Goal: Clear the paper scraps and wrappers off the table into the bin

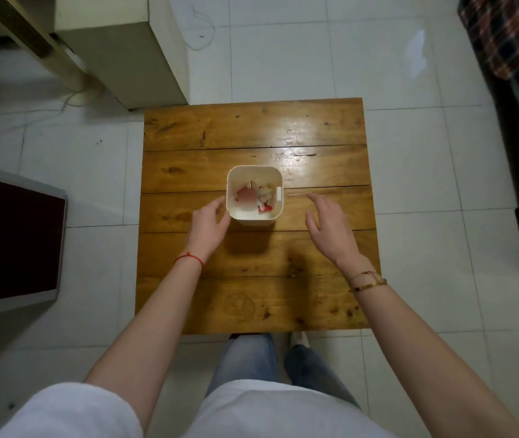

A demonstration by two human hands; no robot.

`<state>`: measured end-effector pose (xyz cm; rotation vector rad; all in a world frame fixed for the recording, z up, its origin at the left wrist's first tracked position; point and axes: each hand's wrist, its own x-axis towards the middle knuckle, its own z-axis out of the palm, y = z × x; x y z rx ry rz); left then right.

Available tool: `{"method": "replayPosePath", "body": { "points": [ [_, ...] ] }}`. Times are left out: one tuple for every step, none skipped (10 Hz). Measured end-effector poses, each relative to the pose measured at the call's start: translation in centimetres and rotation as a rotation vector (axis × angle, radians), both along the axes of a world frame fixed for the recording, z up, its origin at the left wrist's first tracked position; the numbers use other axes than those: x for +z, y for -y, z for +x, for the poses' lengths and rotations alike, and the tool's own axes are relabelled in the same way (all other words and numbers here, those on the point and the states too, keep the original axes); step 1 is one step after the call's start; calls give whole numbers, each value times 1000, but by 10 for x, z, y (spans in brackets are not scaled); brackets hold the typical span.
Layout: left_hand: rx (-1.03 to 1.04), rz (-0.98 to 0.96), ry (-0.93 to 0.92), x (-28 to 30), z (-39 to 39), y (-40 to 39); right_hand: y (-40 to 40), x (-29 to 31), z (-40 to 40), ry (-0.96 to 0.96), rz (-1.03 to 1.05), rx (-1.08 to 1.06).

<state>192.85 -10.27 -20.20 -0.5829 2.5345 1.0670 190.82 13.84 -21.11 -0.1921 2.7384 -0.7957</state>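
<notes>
A small white square bin (232, 197) stands in the middle of the wooden table (251, 131). Inside it lie pink, red and white paper scraps and wrappers (253, 197). My left hand (209, 221) is at the bin's left wall, fingers apart and curled toward it, close to or just touching it. My right hand (330, 224) hovers to the right of the bin, fingers spread, holding nothing. A thin pale strip (297, 194) lies on the table just beyond its fingertips, beside the bin's right edge.
The table stands on a white tiled floor. A beige cabinet (125, 52) stands off its far left corner, a dark red panel with a grey frame (11, 241) to the left, and dark furniture with a plaid cloth (511, 36) at the right. My legs are under the near edge.
</notes>
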Motion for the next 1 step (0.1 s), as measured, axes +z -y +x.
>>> {"method": "replayPosePath", "body": {
  "points": [
    [-19,-43,-63,24,34,-11,-14,24,21,-61,-18,18]
  ]
}}
